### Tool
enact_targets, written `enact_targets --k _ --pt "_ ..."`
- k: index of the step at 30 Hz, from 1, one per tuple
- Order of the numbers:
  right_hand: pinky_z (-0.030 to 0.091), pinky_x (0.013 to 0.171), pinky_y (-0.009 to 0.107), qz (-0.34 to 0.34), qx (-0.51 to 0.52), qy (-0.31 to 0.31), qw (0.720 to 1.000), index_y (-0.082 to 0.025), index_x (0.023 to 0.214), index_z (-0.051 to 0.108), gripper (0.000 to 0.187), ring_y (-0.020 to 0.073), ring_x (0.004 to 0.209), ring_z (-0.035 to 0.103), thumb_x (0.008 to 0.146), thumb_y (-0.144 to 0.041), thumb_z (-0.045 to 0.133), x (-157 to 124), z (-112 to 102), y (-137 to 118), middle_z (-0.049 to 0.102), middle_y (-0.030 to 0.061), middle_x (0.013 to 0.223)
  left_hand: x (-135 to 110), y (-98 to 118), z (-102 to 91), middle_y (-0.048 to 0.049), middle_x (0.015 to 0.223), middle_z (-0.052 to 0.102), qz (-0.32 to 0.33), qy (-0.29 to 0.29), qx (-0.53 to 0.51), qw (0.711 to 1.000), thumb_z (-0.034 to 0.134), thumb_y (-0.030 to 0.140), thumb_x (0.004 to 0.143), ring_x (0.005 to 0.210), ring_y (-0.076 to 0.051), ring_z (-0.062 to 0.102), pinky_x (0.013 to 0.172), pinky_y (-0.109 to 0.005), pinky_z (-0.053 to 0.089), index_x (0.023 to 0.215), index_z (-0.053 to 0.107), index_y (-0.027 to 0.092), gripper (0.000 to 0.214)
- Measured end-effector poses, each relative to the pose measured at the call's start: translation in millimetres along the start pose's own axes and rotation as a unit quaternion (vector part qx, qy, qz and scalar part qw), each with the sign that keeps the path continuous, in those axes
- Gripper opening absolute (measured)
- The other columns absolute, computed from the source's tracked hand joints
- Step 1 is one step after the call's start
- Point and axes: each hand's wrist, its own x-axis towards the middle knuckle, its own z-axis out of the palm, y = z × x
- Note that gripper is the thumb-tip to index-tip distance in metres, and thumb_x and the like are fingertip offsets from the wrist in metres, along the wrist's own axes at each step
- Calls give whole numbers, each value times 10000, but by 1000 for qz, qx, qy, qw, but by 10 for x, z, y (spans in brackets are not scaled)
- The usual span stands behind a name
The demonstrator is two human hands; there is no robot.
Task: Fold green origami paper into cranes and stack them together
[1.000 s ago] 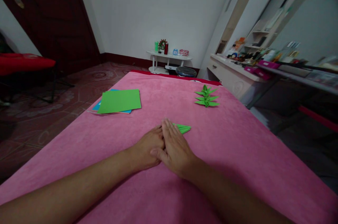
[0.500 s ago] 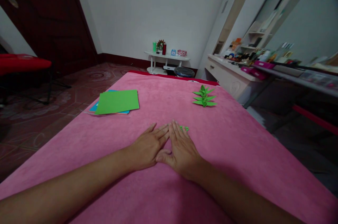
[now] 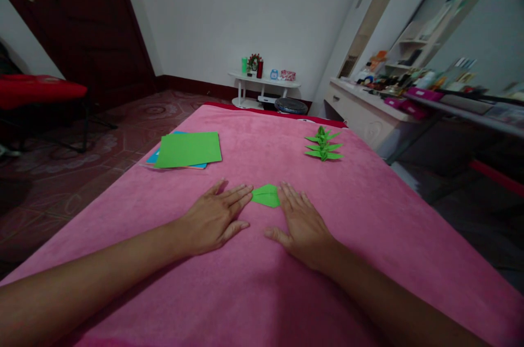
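Observation:
A small folded piece of green paper [image 3: 266, 195] lies flat on the pink cloth [image 3: 229, 292] between my hands. My left hand [image 3: 213, 216] rests palm down at its left, fingertips at the paper's narrow end. On the other side, my right hand [image 3: 305, 224] lies flat with its fingertips on or against the wider end; which of the two I cannot tell. Both hands have their fingers stretched out and thumbs apart. Several green folded-paper figures [image 3: 323, 145] with pointed tips stand in a row at the back right.
At the back left sits a stack of paper sheets [image 3: 190, 149], green on top with blue below. Beyond the cloth's far edge is a low white stand [image 3: 264, 81] holding small items. A dresser [image 3: 360, 112] crowded with bottles stands at right, a red chair [image 3: 39, 89] at left.
My hands have slid apart, left hand to the left and right hand to the right, uncovering the folded green paper. The camera view has shifted slightly.

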Motion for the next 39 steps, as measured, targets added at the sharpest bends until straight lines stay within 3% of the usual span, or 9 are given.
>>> enact_targets --k 6,9,18,23,26,30,32,34,39 --pt "220 1127 483 12 -13 25 1000 -55 1425 311 745 289 1384 249 866 -536 414 -76 -36 156 254 180 1495 -111 -13 -53 -140 1479 320 -29 14 8 999 286 479 935 1355 -248 320 1125 -467 166 1413 335 133 592" --pt "261 1116 459 5 -10 31 999 -54 1393 380 628 276 1351 330 869 -396 441 -30 -77 183 339 180 1459 -86 -53 -100 -110 1384 483 -30 40 -10 999 353 409 929 1245 -237 469 1105 -447 240 1286 506 174 454" --pt "229 1097 517 -18 -6 49 999 -107 1286 521 469 273 1233 493 869 -316 472 86 -207 231 534 160 1327 380 85 -172 -99 1062 597 -28 170 -35 984 394 266 914 938 -215 550 825 -367 454 1077 546 160 247" --pt "243 1087 510 -20 14 78 997 -141 1261 537 410 246 1203 522 884 -282 458 79 -165 268 566 130 1302 476 84 -118 -135 1373 421 -12 233 -4 972 489 185 866 1215 -271 417 980 -432 358 1312 426 212 451" --pt "242 1087 509 -20 23 86 996 -138 1252 544 403 245 1196 527 877 -262 467 77 -147 279 578 131 1287 488 38 -126 -122 1407 410 -6 216 -7 976 513 167 851 1237 -284 401 1004 -460 318 1317 460 248 476" --pt "204 1100 525 -4 71 107 992 -152 1245 557 468 267 1170 542 812 -327 586 127 -177 313 602 130 1255 538 -82 -125 -86 1012 679 -23 154 -127 980 538 247 850 991 -244 571 938 -443 364 1042 669 207 235" --pt "252 1081 521 9 147 137 980 -162 1257 549 585 284 1172 533 717 -340 687 197 -208 352 593 131 1265 592 -163 -129 -71 829 700 -72 129 -253 956 541 276 848 801 -202 613 812 -376 433 907 707 177 202" --pt "376 1008 466 5 282 153 947 -164 1247 553 621 274 1133 559 669 -314 724 290 -233 394 606 124 1243 656 -244 -150 -69 723 688 -126 96 -406 900 570 325 826 644 -165 601 643 -297 448 826 709 132 237" --pt "507 697 297 26 600 101 793 -132 961 689 332 166 713 657 741 -380 669 469 -186 418 719 56 829 740 -362 -199 -69 660 682 -160 6 -644 748 707 416 696 555 -127 602 575 -240 456 739 700 95 324"
